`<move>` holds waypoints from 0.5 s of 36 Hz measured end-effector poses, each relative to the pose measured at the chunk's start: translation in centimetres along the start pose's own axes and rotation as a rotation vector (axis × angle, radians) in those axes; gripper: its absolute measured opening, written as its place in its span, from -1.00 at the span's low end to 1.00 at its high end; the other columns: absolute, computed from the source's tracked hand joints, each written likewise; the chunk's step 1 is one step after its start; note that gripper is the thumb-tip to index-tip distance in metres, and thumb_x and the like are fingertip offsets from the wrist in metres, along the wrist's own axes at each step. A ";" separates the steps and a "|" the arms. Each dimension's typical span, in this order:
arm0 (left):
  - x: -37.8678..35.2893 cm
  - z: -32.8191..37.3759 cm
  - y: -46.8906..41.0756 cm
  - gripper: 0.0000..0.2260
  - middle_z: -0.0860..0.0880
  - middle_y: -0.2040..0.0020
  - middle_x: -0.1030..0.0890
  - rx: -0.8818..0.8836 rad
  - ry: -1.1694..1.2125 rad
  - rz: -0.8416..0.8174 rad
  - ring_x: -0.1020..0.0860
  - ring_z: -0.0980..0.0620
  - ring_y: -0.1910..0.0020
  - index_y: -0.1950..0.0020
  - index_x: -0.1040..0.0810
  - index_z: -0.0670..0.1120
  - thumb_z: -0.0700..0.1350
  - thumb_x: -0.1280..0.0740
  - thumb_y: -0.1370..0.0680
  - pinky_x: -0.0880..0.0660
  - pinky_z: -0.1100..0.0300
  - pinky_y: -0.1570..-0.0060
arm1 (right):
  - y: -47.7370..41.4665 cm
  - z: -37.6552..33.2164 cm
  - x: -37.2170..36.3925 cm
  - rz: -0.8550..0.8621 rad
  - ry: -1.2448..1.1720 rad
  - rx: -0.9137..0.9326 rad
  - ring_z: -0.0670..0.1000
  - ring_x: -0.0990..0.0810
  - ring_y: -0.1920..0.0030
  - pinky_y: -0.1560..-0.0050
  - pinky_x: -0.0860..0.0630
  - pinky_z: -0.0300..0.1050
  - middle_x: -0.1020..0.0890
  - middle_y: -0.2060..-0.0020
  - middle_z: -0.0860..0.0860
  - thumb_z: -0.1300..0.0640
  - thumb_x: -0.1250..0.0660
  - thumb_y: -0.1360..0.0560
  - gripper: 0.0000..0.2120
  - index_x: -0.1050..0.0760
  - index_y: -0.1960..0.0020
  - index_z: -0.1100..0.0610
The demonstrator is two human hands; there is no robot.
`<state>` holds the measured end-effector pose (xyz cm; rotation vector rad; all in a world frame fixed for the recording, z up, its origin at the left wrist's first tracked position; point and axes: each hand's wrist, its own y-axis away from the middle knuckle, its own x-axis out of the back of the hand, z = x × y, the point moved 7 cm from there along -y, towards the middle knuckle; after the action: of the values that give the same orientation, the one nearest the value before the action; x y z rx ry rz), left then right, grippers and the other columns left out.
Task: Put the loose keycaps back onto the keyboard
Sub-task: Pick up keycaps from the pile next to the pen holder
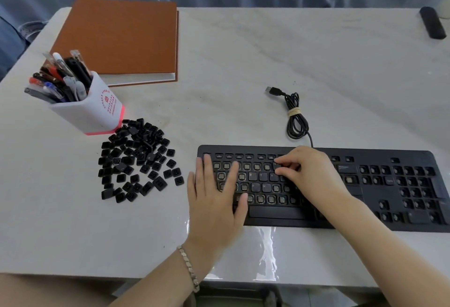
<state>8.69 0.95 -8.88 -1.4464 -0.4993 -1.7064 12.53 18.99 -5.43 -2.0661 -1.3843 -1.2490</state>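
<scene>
Loose keycaps [138, 160] lay in a scattered heap on the worktop [243, 63], well left of the keyboard [292, 223] and just in front of a white pen holder [90, 109].

Caps judged light, hard plastic, smooth-topped and hollow beneath. They would be easy to flick away and likely to slip if squeezed on the top face. Best taken by two opposite side walls, between thumb and forefinger, then pressed straight down on the switch post. A tilted push could jam or snap the clips.

Keyboard was mostly bare sockets. A few lettered caps sat in the middle rows, and the space bar was in place.

Right hand [309, 170] was curled over the number row, thumb and forefinger seeming to pinch one keycap [277, 166] at its socket. Whether it was seated could not be told.

Left hand [216, 197] lay flat with fingers straight on the keyboard's left end, holding nothing, probably steadying the board.

Beyond were the bundled USB cable [295, 116] and a brown notebook [121, 38].
</scene>
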 end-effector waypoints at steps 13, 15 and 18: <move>0.1 -1.8 0.2 -0.33 -0.33 -0.43 -0.28 0.128 0.047 -0.033 -0.32 -0.21 -0.38 -0.40 -0.30 -0.33 0.17 -0.11 -0.49 -0.28 -0.08 -0.31 | 0.4 -0.2 0.1 0.027 0.064 -0.034 -0.06 -0.56 0.03 -0.07 -0.40 -0.18 -0.61 0.09 -0.06 0.09 -0.39 -0.45 -0.81 -0.62 -0.05 0.03; 0.0 -1.8 0.2 -0.32 -0.33 -0.43 -0.28 0.131 0.037 -0.035 -0.30 -0.20 -0.39 -0.40 -0.30 -0.35 0.17 -0.10 -0.50 -0.25 -0.08 -0.32 | 0.5 -0.2 0.4 0.025 0.054 -0.040 -0.08 -0.56 0.04 -0.04 -0.38 -0.23 -0.62 0.09 -0.07 0.09 -0.39 -0.46 -0.81 -0.61 -0.07 0.04; -0.1 -1.8 0.1 -0.32 -0.33 -0.43 -0.28 0.130 0.028 -0.040 -0.28 -0.19 -0.39 -0.39 -0.30 -0.35 0.17 -0.10 -0.50 -0.24 -0.07 -0.32 | 0.5 -0.2 0.5 0.006 0.067 -0.046 -0.08 -0.57 0.02 -0.06 -0.39 -0.21 -0.63 0.07 -0.07 0.09 -0.37 -0.47 -0.80 -0.60 -0.09 0.03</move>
<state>7.69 -0.43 -9.50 -1.3265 -0.6154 -1.6908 12.91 18.91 -4.86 -2.0382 -1.3308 -1.3469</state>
